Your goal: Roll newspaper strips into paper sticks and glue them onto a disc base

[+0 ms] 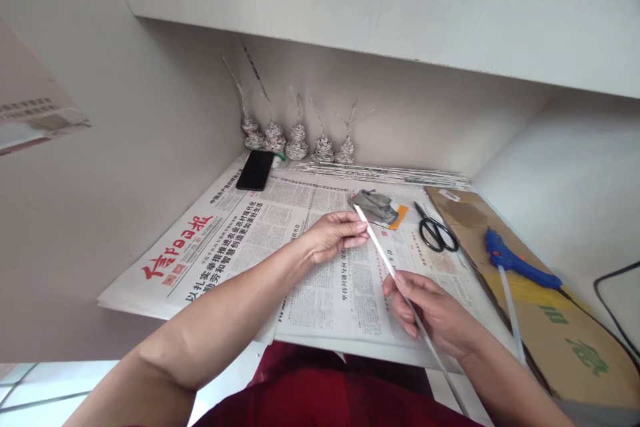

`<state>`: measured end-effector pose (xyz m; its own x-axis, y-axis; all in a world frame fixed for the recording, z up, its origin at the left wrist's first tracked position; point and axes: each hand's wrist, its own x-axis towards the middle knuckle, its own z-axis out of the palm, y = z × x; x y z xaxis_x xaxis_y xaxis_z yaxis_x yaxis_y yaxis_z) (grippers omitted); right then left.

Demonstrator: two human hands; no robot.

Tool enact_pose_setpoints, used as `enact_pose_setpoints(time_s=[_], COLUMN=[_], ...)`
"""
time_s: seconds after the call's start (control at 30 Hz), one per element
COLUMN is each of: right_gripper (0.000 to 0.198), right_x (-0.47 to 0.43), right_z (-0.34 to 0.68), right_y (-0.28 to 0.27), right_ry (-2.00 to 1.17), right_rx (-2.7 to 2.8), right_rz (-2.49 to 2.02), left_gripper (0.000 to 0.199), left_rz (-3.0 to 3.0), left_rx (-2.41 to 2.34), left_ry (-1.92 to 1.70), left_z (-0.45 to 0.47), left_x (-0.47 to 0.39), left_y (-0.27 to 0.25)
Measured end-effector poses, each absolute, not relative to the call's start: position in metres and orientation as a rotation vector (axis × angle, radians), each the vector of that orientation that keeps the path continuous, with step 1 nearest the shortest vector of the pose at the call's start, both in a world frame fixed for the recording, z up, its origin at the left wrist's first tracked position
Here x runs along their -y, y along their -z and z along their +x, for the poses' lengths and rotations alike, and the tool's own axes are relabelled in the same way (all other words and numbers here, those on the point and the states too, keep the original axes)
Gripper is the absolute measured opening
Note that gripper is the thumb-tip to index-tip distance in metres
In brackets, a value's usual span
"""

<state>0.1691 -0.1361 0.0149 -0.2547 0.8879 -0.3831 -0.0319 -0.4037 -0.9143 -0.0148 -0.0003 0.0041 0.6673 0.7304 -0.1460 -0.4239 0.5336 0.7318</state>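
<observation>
A thin white rolled-paper stick (381, 250) slants between both hands, from above the middle of the newspaper (320, 287) down to the lower right. My left hand (340, 235) pinches it close to its upper end. Lower down, my right hand (425, 307) is closed around its shaft with thumb and fingers. Just beyond the stick's upper end lies a crumpled grey cloth (375, 205) on an orange-and-grey piece. Black-handled scissors (436, 230) rest right of the cloth, their blades pointing away from me.
Several woven paper gourd shapes (297, 142) line the back wall, with a bundle of paper sticks (385, 174) in front. A black phone (255, 170) lies at back left. On the right, a blue glue gun (523, 265) rests on cardboard (565, 320). A shelf (380, 0) overhangs the table.
</observation>
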Motion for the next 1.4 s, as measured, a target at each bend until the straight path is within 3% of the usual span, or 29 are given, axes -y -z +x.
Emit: enact_pose_setpoints(time_s=[0.37,0.67,0.87,0.97,1.4], right_gripper=[0.027,0.027,0.027,0.027,0.025], right_x=[0.149,0.156,0.155,0.156,0.158], right_z=[0.199,0.224,0.224,0.223,0.224], right_y=[-0.003,0.012,0.012,0.012,0.011], right_ry=[-1.873,-1.845,-1.808,-1.801,-1.82], right_rx=[0.654,0.575,0.584,0.587,0.567], right_rz=[-0.905,-0.83,-0.856,-0.874,-0.885], left_gripper=[0.038,0.021,0.032,0.022,0.025], left_rz=[1.155,1.972,2.739,2.849,3.043], left_rx=[-0.611,-0.998,-1.07,-1.096,-1.189], left_ry=[-0.728,-1.022,-0.752,-0.564,-0.193], left_z=[-0.014,-0.009,0.039,0.058,0.073], left_x=[-0.007,-0.024,-0.052,-0.064,-0.065], left_y=[0.013,0.011,0.001,0.006,-0.007])
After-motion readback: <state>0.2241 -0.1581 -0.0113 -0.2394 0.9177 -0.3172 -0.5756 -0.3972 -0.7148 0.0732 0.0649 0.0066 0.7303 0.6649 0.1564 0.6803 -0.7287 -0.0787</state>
